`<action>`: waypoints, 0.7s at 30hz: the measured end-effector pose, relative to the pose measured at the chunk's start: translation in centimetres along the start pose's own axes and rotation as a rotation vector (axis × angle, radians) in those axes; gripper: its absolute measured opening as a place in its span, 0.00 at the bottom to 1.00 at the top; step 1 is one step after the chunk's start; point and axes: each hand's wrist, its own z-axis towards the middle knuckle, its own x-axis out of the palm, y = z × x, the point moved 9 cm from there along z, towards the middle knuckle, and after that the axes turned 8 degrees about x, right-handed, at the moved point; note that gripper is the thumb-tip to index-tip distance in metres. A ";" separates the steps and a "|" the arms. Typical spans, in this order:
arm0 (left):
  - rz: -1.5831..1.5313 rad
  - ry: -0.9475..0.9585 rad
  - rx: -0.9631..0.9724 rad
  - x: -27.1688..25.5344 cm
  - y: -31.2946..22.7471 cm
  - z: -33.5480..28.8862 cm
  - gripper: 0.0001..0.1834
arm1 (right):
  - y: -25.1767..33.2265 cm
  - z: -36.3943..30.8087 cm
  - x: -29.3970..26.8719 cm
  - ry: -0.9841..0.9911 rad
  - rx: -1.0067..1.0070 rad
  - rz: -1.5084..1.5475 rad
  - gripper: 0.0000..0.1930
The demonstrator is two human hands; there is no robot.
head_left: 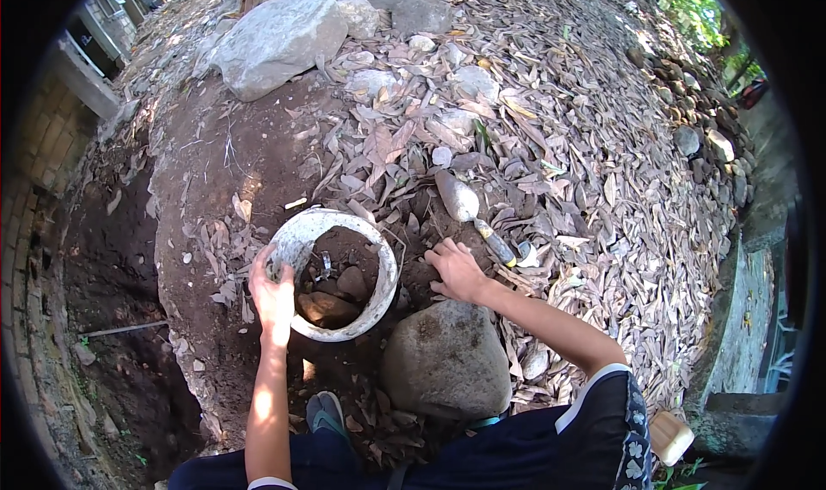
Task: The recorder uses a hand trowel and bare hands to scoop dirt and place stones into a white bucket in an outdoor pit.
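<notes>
A round white bucket (385,299), its rim smeared with dirt, stands on the soil in front of me. It holds dark soil and a few brown stones (329,309). My left hand (274,294) grips the bucket's left rim, thumb inside and fingers around the outside. To the bucket's right, my right hand (456,271) rests on the dark soil (417,277) with fingers apart and nothing visible in them; what lies under the fingertips is hidden. A trowel (457,197) with a dirt-coated blade and a yellow-and-black handle lies just beyond that hand.
A large rounded boulder (449,358) sits close to my legs, below my right hand. Dry leaves (602,189) cover the ground to the right. Farther off lie big grey rocks (280,47). On the left the ground drops into a trench (120,275) beside a brick wall (39,146).
</notes>
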 end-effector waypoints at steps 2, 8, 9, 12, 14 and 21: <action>0.038 0.000 0.011 0.6 -0.2 0.1 0.22 | -0.2 -0.2 0.4 0.023 -0.034 0.073 0.25; 0.035 -0.020 0.054 0.6 -1.3 0.1 0.22 | 0.4 0.2 -0.3 0.033 -0.041 0.057 0.22; 0.045 -0.028 0.049 0.8 -1.4 0.2 0.22 | 0.3 0.6 -0.3 0.044 -0.034 0.066 0.21; 0.051 -0.045 0.035 1.0 -1.5 -0.1 0.21 | -0.3 0.6 -0.3 0.052 0.023 0.123 0.19; 0.040 -0.046 0.031 0.7 -1.2 0.0 0.21 | -0.9 0.6 -0.3 0.056 0.068 0.170 0.18; -0.004 -0.055 0.033 0.3 -1.0 0.2 0.20 | -0.2 0.8 -0.8 -0.028 -0.024 0.019 0.19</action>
